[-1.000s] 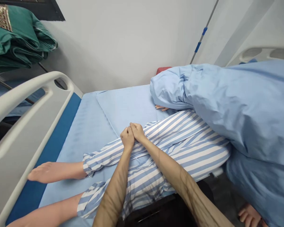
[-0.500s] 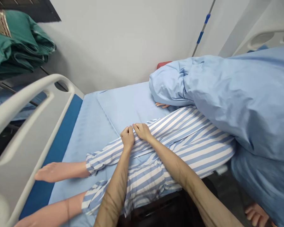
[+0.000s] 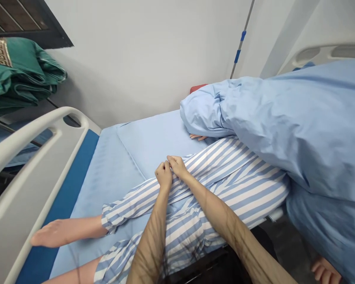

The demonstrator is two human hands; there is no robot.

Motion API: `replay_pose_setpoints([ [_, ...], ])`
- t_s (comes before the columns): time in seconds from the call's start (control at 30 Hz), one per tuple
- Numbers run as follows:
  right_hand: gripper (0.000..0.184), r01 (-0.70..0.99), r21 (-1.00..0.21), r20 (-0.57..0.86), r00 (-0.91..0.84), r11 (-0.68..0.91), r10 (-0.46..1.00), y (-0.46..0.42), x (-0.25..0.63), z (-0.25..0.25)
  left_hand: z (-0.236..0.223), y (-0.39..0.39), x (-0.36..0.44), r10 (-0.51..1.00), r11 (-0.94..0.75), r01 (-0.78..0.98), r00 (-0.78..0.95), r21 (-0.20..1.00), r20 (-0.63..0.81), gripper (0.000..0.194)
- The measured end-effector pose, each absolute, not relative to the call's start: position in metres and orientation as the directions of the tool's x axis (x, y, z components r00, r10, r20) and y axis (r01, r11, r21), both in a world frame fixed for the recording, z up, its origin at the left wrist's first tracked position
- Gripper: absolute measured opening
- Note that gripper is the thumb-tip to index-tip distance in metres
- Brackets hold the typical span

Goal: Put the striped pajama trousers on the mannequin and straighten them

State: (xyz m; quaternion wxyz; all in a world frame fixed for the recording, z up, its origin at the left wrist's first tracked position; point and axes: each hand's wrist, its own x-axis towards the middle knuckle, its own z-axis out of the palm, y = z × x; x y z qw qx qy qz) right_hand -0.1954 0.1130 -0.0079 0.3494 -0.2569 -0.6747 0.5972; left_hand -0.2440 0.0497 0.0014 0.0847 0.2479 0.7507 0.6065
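Observation:
A manikin-like figure in blue-and-white striped trousers (image 3: pixel 251 185) lies on the bed, its bare foot (image 3: pixel 65 232) towards the footboard. At the knee of the far leg, my left hand (image 3: pixel 163 175) is closed in a fist on the trouser cloth. Right beside it, my right hand (image 3: pixel 178 166) is also closed on the same trouser leg, with the knuckles of both hands nearly touching. The cloth inside my fingers is mostly hidden. A light blue quilt (image 3: pixel 284 118) covers the figure's upper body, and fingertips (image 3: pixel 197 137) peek from under its edge.
A cream footboard (image 3: pixel 56 157) with a blue panel stands at the left. Green folded fabric (image 3: pixel 23 75) is piled beyond it. A pole (image 3: pixel 241 39) rises by the wall, near a red object (image 3: pixel 197 88). Another person's hand (image 3: pixel 325 270) shows at lower right.
The view has shifted slightly, so the bed sits lower and further left. My fists have come a little closer together and stay at the knee.

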Motion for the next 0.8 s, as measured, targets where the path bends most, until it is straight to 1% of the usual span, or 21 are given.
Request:
replay_pose_setpoints([
  [0.07,0.042,-0.071,-0.982,0.184,-0.607,0.177,0.773,0.111,-0.196,-0.010,-0.008,0.047,-0.240,0.484,0.188,0.323,-0.852,0.928,0.199,0.040],
  [0.13,0.042,-0.044,-0.977,0.194,-0.595,0.210,0.780,0.108,-0.196,-0.009,-0.012,0.045,-0.239,0.478,0.201,0.333,-0.854,0.921,0.204,0.041],
  [0.27,0.042,0.116,-0.946,0.177,-0.600,0.303,0.780,0.106,-0.193,0.009,-0.010,0.045,-0.242,0.487,0.194,0.344,-0.847,0.919,0.214,0.041],
  [0.33,0.044,0.162,-0.903,0.216,-0.627,0.397,0.748,0.110,-0.188,0.026,-0.010,0.046,-0.243,0.505,0.184,0.361,-0.833,0.914,0.227,0.040],
  [0.4,0.046,0.150,-0.867,0.278,-0.646,0.475,0.711,0.117,-0.181,0.040,-0.009,0.046,-0.243,0.517,0.183,0.372,-0.824,0.910,0.233,0.041],
  [0.47,0.046,0.140,-0.846,0.314,-0.647,0.514,0.694,0.126,-0.173,0.045,-0.010,0.047,-0.242,0.522,0.192,0.379,-0.820,0.905,0.233,0.042],
  [0.63,0.044,0.249,-0.799,0.285,-0.646,0.548,0.708,0.145,-0.158,0.013,-0.015,0.047,-0.241,0.528,0.217,0.379,-0.821,0.900,0.219,0.043],
  [0.7,0.044,0.243,-0.807,0.282,-0.643,0.538,0.712,0.149,-0.156,0.002,-0.013,0.048,-0.241,0.526,0.211,0.360,-0.825,0.909,0.204,0.042],
  [0.8,0.046,0.194,-0.857,0.275,-0.612,0.477,0.742,0.151,-0.157,-0.001,0.004,0.053,-0.240,0.504,0.154,0.225,-0.855,0.962,0.120,0.039],
])
